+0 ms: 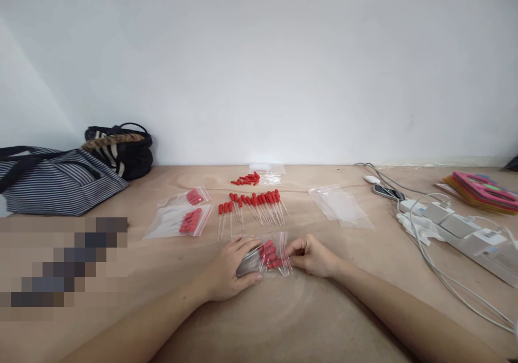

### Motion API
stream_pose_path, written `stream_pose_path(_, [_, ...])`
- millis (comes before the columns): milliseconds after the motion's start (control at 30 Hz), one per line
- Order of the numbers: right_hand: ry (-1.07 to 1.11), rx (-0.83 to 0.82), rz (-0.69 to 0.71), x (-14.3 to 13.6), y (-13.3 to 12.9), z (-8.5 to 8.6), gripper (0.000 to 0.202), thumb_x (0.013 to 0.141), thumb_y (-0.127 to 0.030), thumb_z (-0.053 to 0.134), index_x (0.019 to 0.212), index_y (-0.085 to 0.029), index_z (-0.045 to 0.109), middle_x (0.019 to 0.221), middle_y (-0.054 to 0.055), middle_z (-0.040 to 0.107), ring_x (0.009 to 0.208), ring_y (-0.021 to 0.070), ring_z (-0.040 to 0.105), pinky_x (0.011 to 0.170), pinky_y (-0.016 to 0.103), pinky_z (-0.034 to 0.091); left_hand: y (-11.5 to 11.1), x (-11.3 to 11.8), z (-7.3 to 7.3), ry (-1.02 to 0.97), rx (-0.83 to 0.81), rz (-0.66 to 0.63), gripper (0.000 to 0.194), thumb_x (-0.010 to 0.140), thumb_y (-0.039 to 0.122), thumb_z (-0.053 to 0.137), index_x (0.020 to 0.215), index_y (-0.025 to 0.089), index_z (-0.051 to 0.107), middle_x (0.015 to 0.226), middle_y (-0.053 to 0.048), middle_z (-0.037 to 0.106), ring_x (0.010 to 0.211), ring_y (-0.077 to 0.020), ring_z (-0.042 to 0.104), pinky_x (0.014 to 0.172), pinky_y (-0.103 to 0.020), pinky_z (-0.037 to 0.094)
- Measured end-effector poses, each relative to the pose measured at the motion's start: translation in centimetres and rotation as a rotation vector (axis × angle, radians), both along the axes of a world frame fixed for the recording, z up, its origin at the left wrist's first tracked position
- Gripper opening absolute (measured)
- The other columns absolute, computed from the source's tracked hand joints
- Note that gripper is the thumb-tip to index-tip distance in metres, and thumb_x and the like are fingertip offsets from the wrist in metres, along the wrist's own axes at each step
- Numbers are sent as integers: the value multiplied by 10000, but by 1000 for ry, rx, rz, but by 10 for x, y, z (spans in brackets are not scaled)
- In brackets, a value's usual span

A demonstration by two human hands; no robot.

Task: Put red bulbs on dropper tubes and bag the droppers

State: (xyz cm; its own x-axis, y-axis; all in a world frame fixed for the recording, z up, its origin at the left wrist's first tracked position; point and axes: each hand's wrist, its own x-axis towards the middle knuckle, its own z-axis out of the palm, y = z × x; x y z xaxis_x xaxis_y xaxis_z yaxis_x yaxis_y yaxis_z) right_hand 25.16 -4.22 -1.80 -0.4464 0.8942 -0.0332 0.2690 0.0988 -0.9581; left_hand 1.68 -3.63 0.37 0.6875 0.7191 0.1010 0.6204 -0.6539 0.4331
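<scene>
Before me on the table lies a clear zip bag [285, 255] holding several glass droppers with red rubber bulbs [267, 251]. My left hand [230, 268] is laid over its closed end, fingers and thumb curved round the glass tubes. At the open-edge side, my right hand [311, 255] pinches the red-striped zip strip between thumb and fingers. Just beyond the hands, several loose droppers [259, 204] lie in a row, bulbs pointing away. To the left, two zip bags [162, 223] hold more red-bulbed droppers.
Flat clear bags [343, 209] lie to the right. Red bulbs [247, 179] and glass tubes [270, 179] are at the back. A power strip [477, 244] with cables, a tissue [418, 228] and coloured foam pieces [483, 190] sit far right. A striped bag [60, 182] and black bag [131, 155] stand left.
</scene>
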Motion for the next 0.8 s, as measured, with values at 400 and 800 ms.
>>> stream_pose_path(400, [-30,-3,-148,-12,6,-7,193,601,-283,675,621,-163,525,463,-69,475,392,43,400,367,154,294,0,2,1,22,-20,-18,602,759,422,533,1281,183,350,1331,-100,417,1236,-279,337,1037,-484,230])
stream_pose_path(800, [-365,21,-541,19,99,13,150,663,-271,623,754,-155,592,620,0,610,501,80,520,451,170,371,-1,1,-1,-48,-1,-29,579,748,357,560,1266,207,350,1313,-78,436,1220,-256,358,1022,-456,276])
